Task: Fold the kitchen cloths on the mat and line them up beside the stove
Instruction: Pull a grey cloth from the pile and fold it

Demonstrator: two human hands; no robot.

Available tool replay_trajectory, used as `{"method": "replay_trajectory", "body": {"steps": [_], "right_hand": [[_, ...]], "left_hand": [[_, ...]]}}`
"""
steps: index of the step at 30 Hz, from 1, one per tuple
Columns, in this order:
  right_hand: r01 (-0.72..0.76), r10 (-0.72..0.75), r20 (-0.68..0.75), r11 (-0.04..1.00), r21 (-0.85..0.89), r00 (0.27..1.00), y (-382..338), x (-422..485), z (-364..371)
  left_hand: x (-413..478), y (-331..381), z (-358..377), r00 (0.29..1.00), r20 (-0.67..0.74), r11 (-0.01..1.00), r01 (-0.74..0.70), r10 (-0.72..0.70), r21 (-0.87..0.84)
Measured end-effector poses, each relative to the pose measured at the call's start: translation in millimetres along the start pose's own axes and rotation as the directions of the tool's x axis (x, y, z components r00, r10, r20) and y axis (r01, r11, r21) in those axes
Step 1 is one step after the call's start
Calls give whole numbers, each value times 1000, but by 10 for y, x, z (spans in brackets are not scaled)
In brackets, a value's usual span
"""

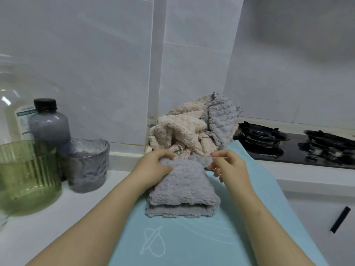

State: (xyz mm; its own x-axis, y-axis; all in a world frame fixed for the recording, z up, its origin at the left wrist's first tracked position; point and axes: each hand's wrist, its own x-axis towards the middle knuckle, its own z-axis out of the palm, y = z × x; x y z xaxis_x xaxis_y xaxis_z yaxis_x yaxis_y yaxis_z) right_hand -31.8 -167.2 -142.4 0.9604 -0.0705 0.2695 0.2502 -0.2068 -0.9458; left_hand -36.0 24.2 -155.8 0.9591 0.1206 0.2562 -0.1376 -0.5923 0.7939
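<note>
Holding the far corners of a folded grey cloth

Both bare arms reach forward over the mat. The left hand (155,167) sits on the far left corner of the fluffy grey folded cloth (182,189). Its fingers curl over the far edge and its thumb lies on top, so it grips that corner. The right hand (228,166) is at the far right corner. Its thumb and first finger pinch a small bit of cloth there. Its other fingers hang loosely curled below.

The cloth is soft and shaggy, like a thick towel. It is folded into a fat rectangle, and the layers show at the near edge. It lies on the far half of the smooth light blue mat (192,242), which has a white rolling pin drawn on it.

Just behind the folded cloth, against the white tiled wall, is a messy pile. A fuzzy cream cloth (178,131) and a bumpy grey crumpled cloth (221,116) are bunched up together in it. The pile touches the folded cloth's far edge.

To the right is the shiny black gas stove (288,146) with two burners. The mat's far corner reaches its left edge.

On the white counter (48,217) to the left stand a ribbed green glass cup (28,173) and a crinkly grey glass cup (86,166). Behind them are a grey plastic bottle with a black cap (49,123) and a big clear jug (11,102).
</note>
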Motion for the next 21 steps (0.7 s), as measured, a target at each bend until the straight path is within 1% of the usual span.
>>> {"method": "replay_trajectory", "body": {"steps": [2, 3, 5, 6, 7, 8, 9, 10, 11, 12, 13, 14, 15, 16, 18, 21], "right_hand": [[72, -66, 52, 989, -130, 996, 31, -16, 30], [106, -76, 123, 960, -259, 990, 48, -27, 53], [163, -36, 246, 840, -518, 968, 76, -58, 93], [192, -42, 258, 785, -590, 965, 83, -76, 98], [210, -81, 233, 763, -612, 969, 68, -101, 95], [229, -143, 187, 764, -603, 972, 47, -128, 99], [261, -216, 148, 767, -586, 965, 18, -161, 113], [292, -262, 138, 758, -583, 955, -5, -189, 144], [306, -263, 161, 733, -607, 951, -18, -209, 195], [306, -230, 201, 689, -658, 952, -17, -220, 247], [307, -187, 244, 630, -713, 951, 12, -215, 303], [313, -151, 279, 583, -750, 948, 59, -208, 346], [317, -118, 305, 559, -766, 945, 119, -196, 366], [317, -81, 329, 557, -768, 941, 176, -183, 369], [301, 6, 377, 589, -750, 926, 265, -165, 355], [289, 68, 403, 588, -755, 913, 319, -174, 361]], "left_hand": [[-11, -3, -14, 1000, 15, 990, -17, 15, 141], [-10, -18, -11, 1000, 29, 979, -12, 6, 203], [-33, -11, -9, 999, 32, 927, -44, 34, 373], [-51, 14, -15, 997, -13, 887, -65, 79, 458], [-72, 48, -31, 984, -86, 861, -90, 153, 500], [-111, 107, -60, 958, -171, 865, -122, 232, 486], [-158, 172, -86, 930, -236, 893, -164, 281, 418], [-197, 227, -91, 922, -246, 921, -209, 298, 330], [-232, 270, -65, 941, -180, 933, -231, 287, 277], [-270, 299, -14, 967, -58, 930, -222, 249, 293], [-289, 265, 66, 981, 69, 894, -195, 183, 404], [-297, 187, 146, 982, 155, 836, -174, 108, 521], [-303, 122, 207, 979, 202, 781, -157, 40, 605], [-305, 79, 236, 976, 218, 748, -134, -15, 650], [-319, 43, 256, 976, 207, 728, -99, -60, 679], [-339, 19, 279, 981, 189, 697, -104, -47, 710]]}}
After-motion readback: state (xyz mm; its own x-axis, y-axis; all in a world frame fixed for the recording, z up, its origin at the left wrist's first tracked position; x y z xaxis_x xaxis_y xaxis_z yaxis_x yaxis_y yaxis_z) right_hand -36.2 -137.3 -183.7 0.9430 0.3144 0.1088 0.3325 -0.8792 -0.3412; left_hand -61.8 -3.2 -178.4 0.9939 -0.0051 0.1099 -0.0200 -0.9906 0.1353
